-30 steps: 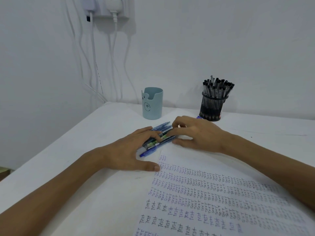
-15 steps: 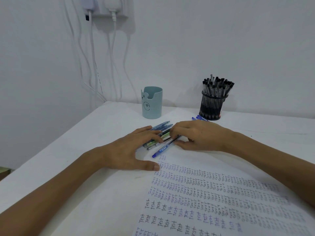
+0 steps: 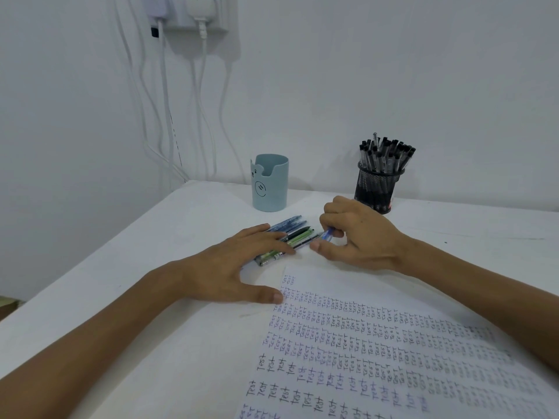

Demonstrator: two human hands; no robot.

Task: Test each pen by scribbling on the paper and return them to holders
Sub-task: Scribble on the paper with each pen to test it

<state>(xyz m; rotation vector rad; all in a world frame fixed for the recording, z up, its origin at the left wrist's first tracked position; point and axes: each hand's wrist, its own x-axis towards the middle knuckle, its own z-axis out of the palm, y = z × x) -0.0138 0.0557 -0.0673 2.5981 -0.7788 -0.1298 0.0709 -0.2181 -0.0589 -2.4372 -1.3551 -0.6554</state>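
Grip of the right hand (image 3: 360,238) pinches a blue pen (image 3: 328,235) just beyond the far edge of the paper (image 3: 348,285), nearer it than the left hand (image 3: 223,267), whose straight fingers rest on the loose pens (image 3: 298,235).
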